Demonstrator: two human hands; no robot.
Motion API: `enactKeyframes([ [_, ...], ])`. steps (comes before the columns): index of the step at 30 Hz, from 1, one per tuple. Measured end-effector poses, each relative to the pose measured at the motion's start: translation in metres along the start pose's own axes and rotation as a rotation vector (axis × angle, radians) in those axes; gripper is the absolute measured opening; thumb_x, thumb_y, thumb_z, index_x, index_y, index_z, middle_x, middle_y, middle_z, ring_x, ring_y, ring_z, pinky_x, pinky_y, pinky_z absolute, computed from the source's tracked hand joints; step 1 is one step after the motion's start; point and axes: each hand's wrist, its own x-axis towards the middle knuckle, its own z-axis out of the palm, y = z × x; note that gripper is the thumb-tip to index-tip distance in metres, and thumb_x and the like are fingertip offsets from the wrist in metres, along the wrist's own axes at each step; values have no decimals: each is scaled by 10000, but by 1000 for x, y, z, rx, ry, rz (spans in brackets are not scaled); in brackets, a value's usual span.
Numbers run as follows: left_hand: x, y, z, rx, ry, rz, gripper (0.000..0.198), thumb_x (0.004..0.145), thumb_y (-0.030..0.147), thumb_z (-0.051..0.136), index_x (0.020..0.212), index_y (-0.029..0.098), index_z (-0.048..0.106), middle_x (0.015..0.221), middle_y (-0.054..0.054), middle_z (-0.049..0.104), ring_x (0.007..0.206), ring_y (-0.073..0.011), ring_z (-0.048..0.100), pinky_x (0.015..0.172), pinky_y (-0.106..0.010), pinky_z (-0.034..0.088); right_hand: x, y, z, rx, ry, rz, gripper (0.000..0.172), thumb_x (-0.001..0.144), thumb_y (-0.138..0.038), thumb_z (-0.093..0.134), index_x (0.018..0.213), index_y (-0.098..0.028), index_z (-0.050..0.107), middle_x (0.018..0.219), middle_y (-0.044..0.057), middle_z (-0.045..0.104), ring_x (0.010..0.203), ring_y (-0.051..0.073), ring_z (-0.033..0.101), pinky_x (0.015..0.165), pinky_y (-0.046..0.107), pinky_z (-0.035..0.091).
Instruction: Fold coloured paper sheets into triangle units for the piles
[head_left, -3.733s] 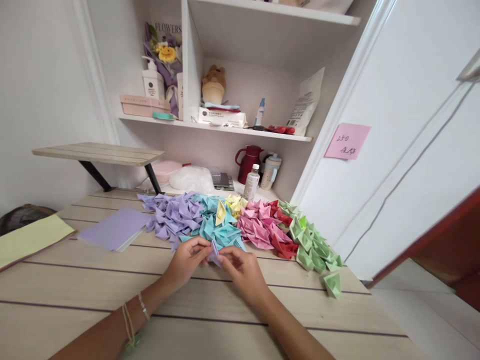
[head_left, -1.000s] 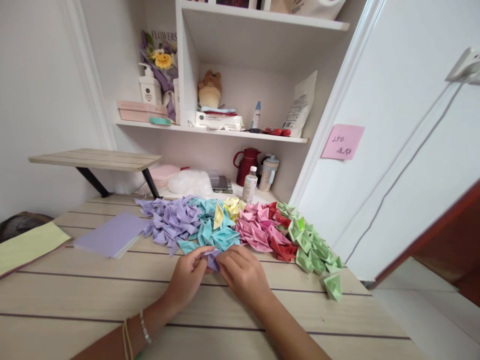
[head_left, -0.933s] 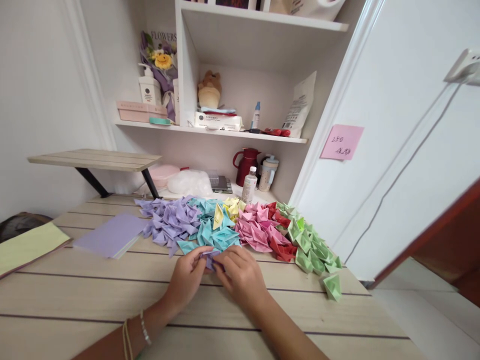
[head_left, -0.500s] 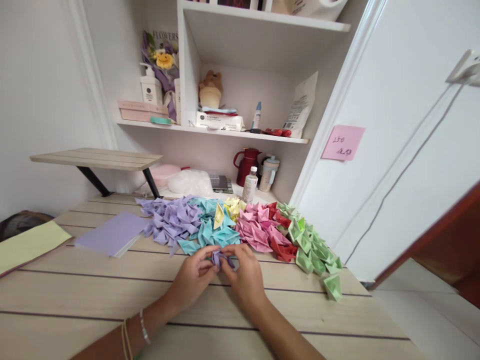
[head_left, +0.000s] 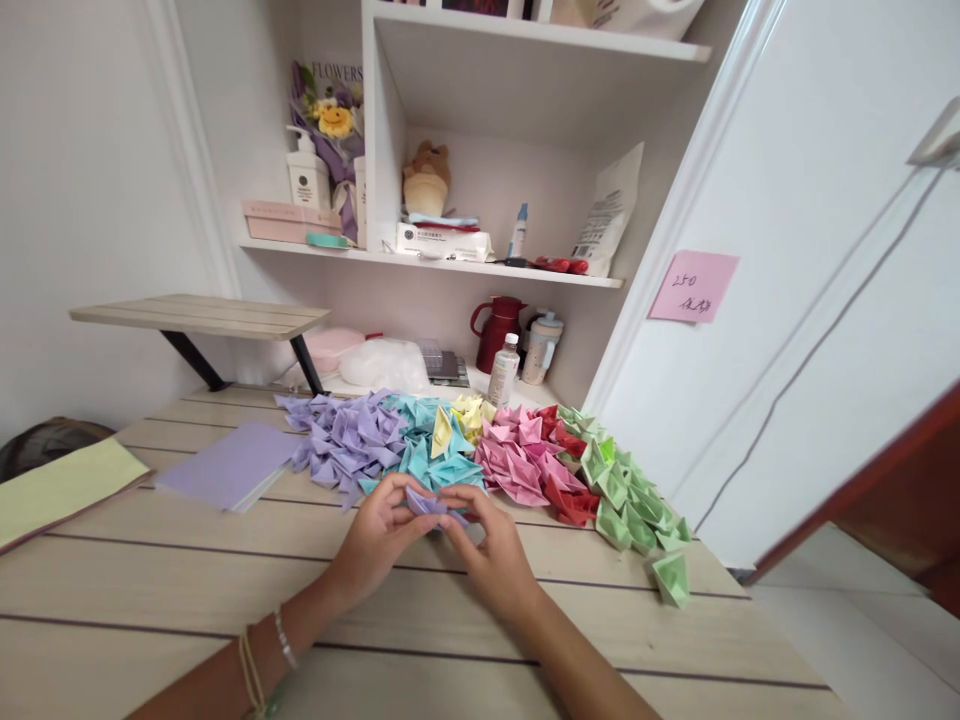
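Note:
A small purple paper boat (head_left: 424, 503) is held between both hands, just above the table. My left hand (head_left: 379, 535) pinches its left end between thumb and fingers. On the other end, my right hand (head_left: 487, 545) closes with its thumb and fingertips; part of the boat is hidden behind the fingers. Right behind the hands lie heaps of folded paper boats: purple ones (head_left: 349, 440), blue ones (head_left: 435, 465), yellow ones (head_left: 469, 415), pink ones (head_left: 517, 455), red ones (head_left: 571, 500) and green ones (head_left: 630, 495).
Purple paper sheets (head_left: 225, 465) and yellow-green sheets (head_left: 67, 490) lie on the left of the slatted table (head_left: 225, 590). A small raised stand (head_left: 202, 315) is at the back left. Behind the heaps stand a bottle (head_left: 503, 370), a red jug (head_left: 498, 335) and a tumbler (head_left: 541, 348).
The purple paper has become a more clearly open boat shape, with its ends pulled apart. My hands have shifted slightly, the left fingers rising a little. The camera view has moved slightly.

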Motion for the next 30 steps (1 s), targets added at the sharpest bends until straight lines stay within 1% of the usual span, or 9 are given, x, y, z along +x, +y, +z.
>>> enactKeyframes([
  [3, 1, 0, 1, -2, 33, 16, 287, 715, 202, 652, 960, 197, 504, 902, -18, 625, 764, -149, 643, 700, -259, 493, -1, 1, -1, -21, -2, -6, 275, 810, -243, 538, 1082, -204, 542, 1024, 61, 636, 927, 184, 595, 785, 286, 459],
  [6, 1, -2, -1, 37, 47, 38, 197, 701, 205, 664, 835, 177, 523, 869, -15, 619, 749, -149, 642, 668, -247, 497, -1, 1, -1, -72, 6, -9, 335, 710, -304, 663, 1025, -212, 593, 999, 56, 641, 915, 202, 582, 777, 295, 450],
  [9, -1, -5, -5, 103, 1, 72, 187, 694, 214, 670, 770, 177, 504, 887, -33, 638, 767, -170, 651, 669, -274, 511, -1, 1, -1, -48, 32, 35, 215, 741, -314, 632, 928, -209, 643, 910, 46, 666, 855, 191, 590, 749, 289, 450],
  [12, -3, -6, -10, 325, -75, 186, 179, 677, 225, 688, 725, 181, 522, 900, -49, 658, 831, -193, 644, 697, -291, 515, 1, 2, -1, 8, 39, 115, 179, 811, -320, 542, 826, -195, 670, 813, 40, 681, 772, 176, 602, 696, 277, 459],
  [15, -5, -5, -14, 588, -154, 345, 137, 679, 219, 692, 722, 187, 566, 884, -47, 671, 856, -183, 633, 732, -277, 501, 2, 2, -2, -7, 40, 157, 158, 717, -331, 655, 784, -189, 672, 777, 36, 686, 731, 181, 610, 662, 273, 465],
  [18, -5, -3, -15, 685, -195, 441, 81, 706, 205, 668, 728, 190, 592, 870, -41, 674, 859, -172, 631, 754, -268, 494, 3, 3, -3, -67, 55, 143, 192, 639, -313, 724, 776, -190, 668, 743, 33, 687, 708, 186, 617, 659, 282, 472],
  [22, -4, -3, -13, 660, -173, 430, 126, 699, 247, 675, 791, 192, 608, 905, -57, 667, 870, -184, 628, 727, -270, 511, 3, 7, -5, -50, 77, 132, 152, 673, -277, 695, 789, -184, 664, 697, 31, 686, 669, 182, 638, 664, 297, 497],
  [28, -4, -2, -12, 632, -132, 352, 158, 710, 256, 663, 861, 221, 634, 872, -50, 684, 819, -191, 637, 726, -281, 512, 3, 6, -4, 33, 34, 161, 111, 728, -212, 631, 829, -176, 662, 784, 46, 694, 722, 184, 654, 666, 293, 515],
  [30, -4, -1, -13, 632, -108, 372, 152, 705, 244, 667, 854, 225, 645, 869, -51, 687, 811, -193, 637, 730, -286, 509, 3, 6, -5, 13, 24, 140, 142, 732, -229, 633, 863, -185, 667, 798, 46, 697, 737, 187, 646, 684, 301, 508],
])
